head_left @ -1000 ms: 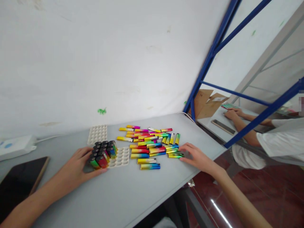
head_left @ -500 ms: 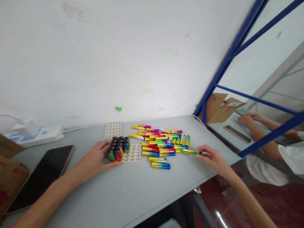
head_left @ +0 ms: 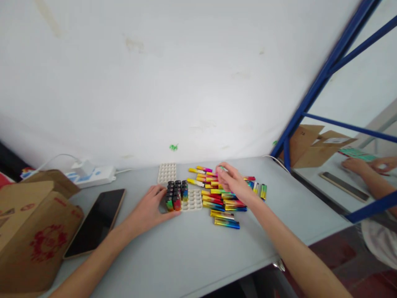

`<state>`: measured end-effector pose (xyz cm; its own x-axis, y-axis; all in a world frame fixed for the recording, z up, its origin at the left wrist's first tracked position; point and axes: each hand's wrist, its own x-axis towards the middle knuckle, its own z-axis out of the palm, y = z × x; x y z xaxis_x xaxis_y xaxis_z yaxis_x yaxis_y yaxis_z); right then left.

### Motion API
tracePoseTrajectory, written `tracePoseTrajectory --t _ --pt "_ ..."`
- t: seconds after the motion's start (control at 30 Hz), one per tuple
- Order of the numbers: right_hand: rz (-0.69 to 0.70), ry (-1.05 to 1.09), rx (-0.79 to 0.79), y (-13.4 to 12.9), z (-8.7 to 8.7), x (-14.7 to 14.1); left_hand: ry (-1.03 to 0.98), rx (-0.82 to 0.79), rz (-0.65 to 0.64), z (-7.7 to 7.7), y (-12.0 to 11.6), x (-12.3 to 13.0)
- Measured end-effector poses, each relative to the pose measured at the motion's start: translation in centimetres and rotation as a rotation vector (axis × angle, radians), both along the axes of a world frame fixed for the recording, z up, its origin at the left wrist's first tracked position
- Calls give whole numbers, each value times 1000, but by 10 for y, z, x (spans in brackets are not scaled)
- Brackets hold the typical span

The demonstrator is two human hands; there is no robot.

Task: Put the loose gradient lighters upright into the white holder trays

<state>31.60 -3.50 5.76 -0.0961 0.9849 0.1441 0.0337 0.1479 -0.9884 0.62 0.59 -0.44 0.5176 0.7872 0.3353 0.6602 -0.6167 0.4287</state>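
Note:
In the head view a white tray (head_left: 194,200) with round holes holds several upright metallic-coloured lighters (head_left: 176,200), black ends up, in its left part. My left hand (head_left: 151,209) is closed around the left side of this group, thumb along the front. My right hand (head_left: 232,180) is raised over the loose pile, pinching a lighter (head_left: 222,167); only a small greenish end shows and the rest is hidden by the fingers. Beneath and around it lie loose lighters (head_left: 227,223) in yellow, red, blue and green.
A second white holed tray (head_left: 167,171) lies near the wall. To the left are a black phone-like slab (head_left: 96,221), a cardboard box (head_left: 37,236) and a power strip (head_left: 99,176). A blue frame (head_left: 307,103) stands right; beyond it are another person's hands (head_left: 356,165).
My right hand has moved left from the pile's right side to above it, carrying the yellow-green lighter. My left hand stays at the tray. The view has turned left.

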Motion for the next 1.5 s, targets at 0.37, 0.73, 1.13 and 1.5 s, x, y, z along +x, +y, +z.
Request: tracePoseTrajectory --t 0.37,0.73,1.13,1.5 --pt "-284 -434 322 24 -45 -50 -18 3 -11 -1 -2 -1" --pt "-293 -398 339 15 -43 -54 -16 28 -16 0 -3 -1" --pt "-273 -534 369 11 -44 -57 27 4 -37 3 -3 -1" --pt "-5 -741 582 -1 -36 -57 25 -5 -40 0 -3 -3"
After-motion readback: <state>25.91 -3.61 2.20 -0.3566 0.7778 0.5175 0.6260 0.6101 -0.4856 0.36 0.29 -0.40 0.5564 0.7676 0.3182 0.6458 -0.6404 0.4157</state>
